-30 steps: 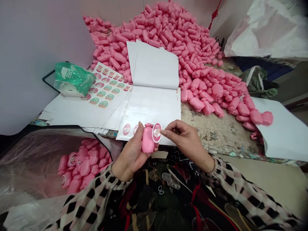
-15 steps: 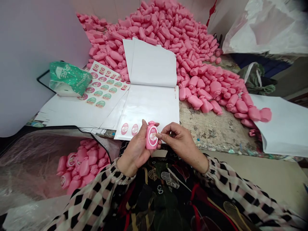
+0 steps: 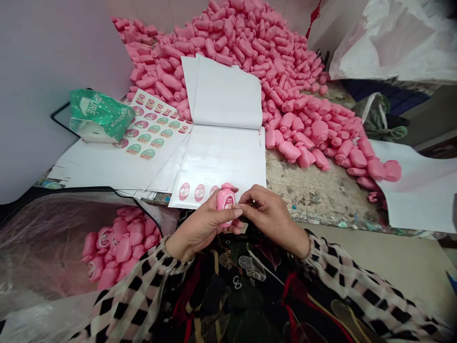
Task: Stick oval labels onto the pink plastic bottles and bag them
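Pink, glossy and small, the bottle (image 3: 226, 190) in front of us sits in our left hand (image 3: 200, 220), cap end pointing away from us, just over the near edge of a white sticker sheet (image 3: 228, 157). That hand's fingers curl around the bottle, and its thumb lies across the lower part of an oval label (image 3: 224, 202) on the face turned towards us. Our right hand (image 3: 273, 215) is half curled beside it, thumb and forefinger brought close together near the bottle's right side; we cannot tell whether they pinch anything or quite touch the label. Along the bottom of the sheet we see three pink oval stickers (image 3: 199, 193), the last partly hidden by our left hand. To the left, a printed sheet (image 3: 162, 112) of pink and green designs lies by a green packet (image 3: 102, 116), above a spread of white papers (image 3: 107, 166). Lower down on that side, a clear bag (image 3: 43, 252) holds more pink bottles (image 3: 124, 245), a few showing labels. Behind the sheet we face a great heap of bottles (image 3: 246, 47), spilling right across the worn tabletop (image 3: 300, 190) and onto a white paper (image 3: 424, 190). Checkered sleeves (image 3: 342, 264) cover our arms.
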A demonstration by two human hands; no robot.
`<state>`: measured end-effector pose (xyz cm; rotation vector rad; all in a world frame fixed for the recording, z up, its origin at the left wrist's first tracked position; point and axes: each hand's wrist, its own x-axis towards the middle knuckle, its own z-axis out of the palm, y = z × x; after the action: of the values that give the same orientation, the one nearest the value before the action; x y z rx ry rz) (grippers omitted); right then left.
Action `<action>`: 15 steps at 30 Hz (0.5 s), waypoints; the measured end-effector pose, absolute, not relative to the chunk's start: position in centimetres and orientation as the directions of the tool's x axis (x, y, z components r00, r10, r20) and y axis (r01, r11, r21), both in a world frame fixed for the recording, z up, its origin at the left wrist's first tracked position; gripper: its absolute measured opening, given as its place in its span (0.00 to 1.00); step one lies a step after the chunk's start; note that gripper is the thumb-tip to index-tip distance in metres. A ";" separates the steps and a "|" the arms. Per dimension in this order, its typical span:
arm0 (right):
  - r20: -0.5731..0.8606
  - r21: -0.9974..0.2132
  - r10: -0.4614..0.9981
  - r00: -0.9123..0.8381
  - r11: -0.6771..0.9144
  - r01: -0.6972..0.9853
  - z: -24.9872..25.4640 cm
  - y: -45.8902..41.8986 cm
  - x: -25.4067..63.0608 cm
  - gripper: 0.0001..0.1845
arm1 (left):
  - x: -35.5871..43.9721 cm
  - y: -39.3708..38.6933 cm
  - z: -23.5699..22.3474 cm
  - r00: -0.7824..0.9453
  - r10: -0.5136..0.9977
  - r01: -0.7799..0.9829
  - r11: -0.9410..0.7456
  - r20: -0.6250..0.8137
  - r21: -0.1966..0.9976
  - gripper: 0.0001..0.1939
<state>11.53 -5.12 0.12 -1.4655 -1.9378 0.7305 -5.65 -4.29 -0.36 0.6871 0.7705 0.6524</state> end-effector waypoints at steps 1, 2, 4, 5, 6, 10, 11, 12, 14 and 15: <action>0.141 -0.695 0.963 -0.228 0.261 0.671 0.3 -5.0 11.8 0.08 | -5.8 -4.3 -0.3 0.560 0.722 -0.256 0.616 -0.406 0.745 0.26; 0.149 -0.672 0.964 -0.220 0.262 0.693 0.4 -4.9 12.2 0.08 | -5.9 -4.4 -0.3 0.569 0.711 -0.253 0.629 -0.413 0.735 0.25; 0.144 -0.700 0.979 -0.141 0.202 0.685 0.4 -4.6 12.6 0.09 | -5.9 -4.5 -0.2 0.582 0.694 -0.251 0.649 -0.424 0.718 0.23; 0.117 -0.748 0.989 -0.090 0.148 0.647 0.3 -4.5 12.7 0.10 | -5.8 -4.5 -0.2 0.589 0.686 -0.247 0.655 -0.427 0.714 0.23; 0.071 -0.807 0.996 -0.050 0.086 0.584 0.2 -4.4 12.7 0.12 | -5.7 -4.6 -0.2 0.598 0.679 -0.241 0.659 -0.425 0.713 0.22; -0.184 -0.959 0.981 -0.063 -0.165 0.230 -0.4 -4.5 11.5 0.20 | -5.3 -4.8 -0.4 0.639 0.670 -0.214 0.628 -0.379 0.748 0.17; -0.231 -0.965 0.968 -0.097 -0.216 0.147 -0.5 -4.6 11.2 0.20 | -5.2 -4.9 -0.5 0.637 0.675 -0.205 0.613 -0.371 0.763 0.16; -0.260 -0.964 0.957 -0.125 -0.251 0.085 -0.6 -4.7 11.0 0.20 | -5.2 -5.0 -0.6 0.629 0.682 -0.192 0.601 -0.373 0.776 0.16; -0.268 -0.963 0.954 -0.136 -0.265 0.044 -0.7 -4.8 10.7 0.19 | -5.3 -5.1 -0.7 0.604 0.692 -0.165 0.594 -0.395 0.788 0.17; -0.255 -0.967 0.958 -0.127 -0.250 0.055 -0.7 -4.8 10.7 0.18 | -5.4 -5.2 -0.8 0.592 0.695 -0.157 0.596 -0.408 0.787 0.18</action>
<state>10.73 -4.80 -0.75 -1.3610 -1.2056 1.4814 -5.42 -5.19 -0.78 0.7796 0.7854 0.5589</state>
